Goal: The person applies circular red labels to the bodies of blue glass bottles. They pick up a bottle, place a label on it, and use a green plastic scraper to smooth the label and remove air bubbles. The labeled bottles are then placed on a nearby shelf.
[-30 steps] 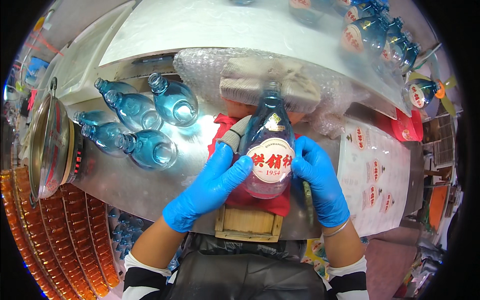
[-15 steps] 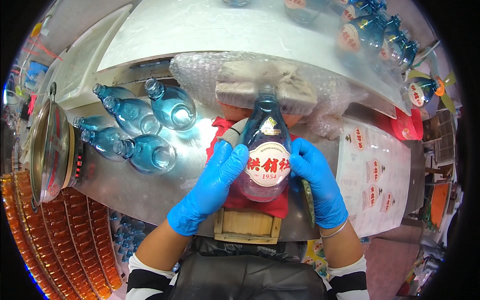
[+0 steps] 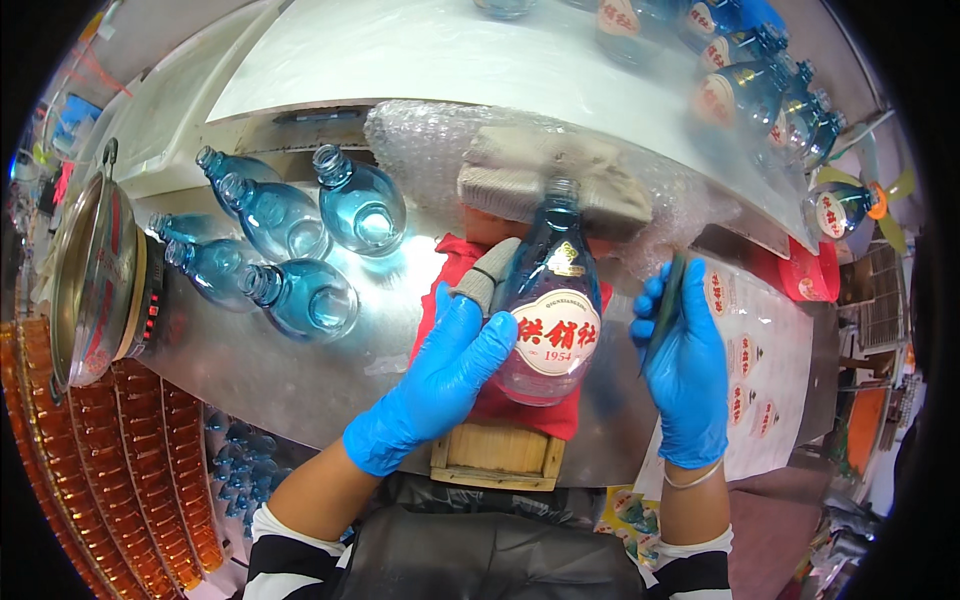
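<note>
A blue glass bottle (image 3: pixel 555 385) with a round cream label and red lettering leans neck-away over a red cloth (image 3: pixel 440 262). My left hand (image 3: pixel 435 365), in a blue glove with grey fabric covers on some fingers, is closed on the bottle's left side. Off to the bottle's right, my blue-gloved right hand (image 3: pixel 690 370) is raised and grips a thin, flat dark green scraper-like piece (image 3: pixel 668 310). The bottle's neck rests at a folded beige cloth pad (image 3: pixel 550 165). Under the red cloth's near edge, a small wooden frame (image 3: pixel 495 458) shows.
Several unlabelled blue bottles (image 3: pixel 365 215) lie or stand at left, beside a round metal pan (image 3: pixel 95 280). A printed sticker sheet (image 3: pixel 790 330) lies at right. Labelled bottles (image 3: pixel 735 95) stand on the white table (image 3: pixel 450 55) at the back. Bubble wrap (image 3: pixel 410 140) surrounds the pad.
My right hand has left the bottle's right side and moved right, turning so that the green piece points up. My left hand keeps hold of the bottle. The whole view has shifted slightly.
</note>
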A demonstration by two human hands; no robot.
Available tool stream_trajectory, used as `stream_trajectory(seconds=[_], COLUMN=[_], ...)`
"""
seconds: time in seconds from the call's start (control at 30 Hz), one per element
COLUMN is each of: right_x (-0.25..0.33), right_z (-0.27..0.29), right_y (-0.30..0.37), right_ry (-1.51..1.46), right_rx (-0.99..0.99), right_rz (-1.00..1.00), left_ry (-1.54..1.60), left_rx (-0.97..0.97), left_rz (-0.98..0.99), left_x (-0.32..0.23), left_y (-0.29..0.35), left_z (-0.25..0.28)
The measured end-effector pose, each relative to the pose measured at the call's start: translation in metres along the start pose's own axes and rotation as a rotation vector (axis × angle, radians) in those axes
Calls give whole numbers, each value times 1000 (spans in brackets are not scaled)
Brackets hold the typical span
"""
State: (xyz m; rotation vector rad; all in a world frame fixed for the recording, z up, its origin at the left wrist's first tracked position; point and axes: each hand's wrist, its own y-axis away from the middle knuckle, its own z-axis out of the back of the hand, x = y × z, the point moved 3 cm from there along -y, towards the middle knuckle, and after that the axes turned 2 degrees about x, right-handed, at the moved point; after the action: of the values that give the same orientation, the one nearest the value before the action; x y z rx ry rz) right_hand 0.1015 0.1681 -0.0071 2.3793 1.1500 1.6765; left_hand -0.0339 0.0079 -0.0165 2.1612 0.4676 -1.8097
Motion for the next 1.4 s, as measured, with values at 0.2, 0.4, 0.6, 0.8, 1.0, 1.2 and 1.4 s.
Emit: stream_trajectory(seconds=[0.2, 0.4, 0.6, 0.8, 1.0, 1.2, 1.4], right_x=[42, 28, 40, 35, 34, 31, 28], right_z=[-72, -92, -62, -20, -40, -33, -24], right_y=[55, 91, 77, 68, 73, 72, 71], right_ry=[1189, 1569, 1263, 714, 990, 909, 916], right_rx=[309, 599, 529, -23, 135, 35, 56], right_rz=[1119, 1257, 982, 666, 1000, 877, 870], left_ry=[117, -16, -1071, -1101, -954, -114, 9], left_rx=[-89, -120, 56, -168, -183, -186, -62], left_rz=[-49, -89, -246, -178, -178, -159, 65], left_x=[9, 7, -35, -16, -9, -5, -15], left_y=[2, 18, 18, 25, 28, 21, 11], left_z=[7, 15, 0, -3, -4, -1, 9])
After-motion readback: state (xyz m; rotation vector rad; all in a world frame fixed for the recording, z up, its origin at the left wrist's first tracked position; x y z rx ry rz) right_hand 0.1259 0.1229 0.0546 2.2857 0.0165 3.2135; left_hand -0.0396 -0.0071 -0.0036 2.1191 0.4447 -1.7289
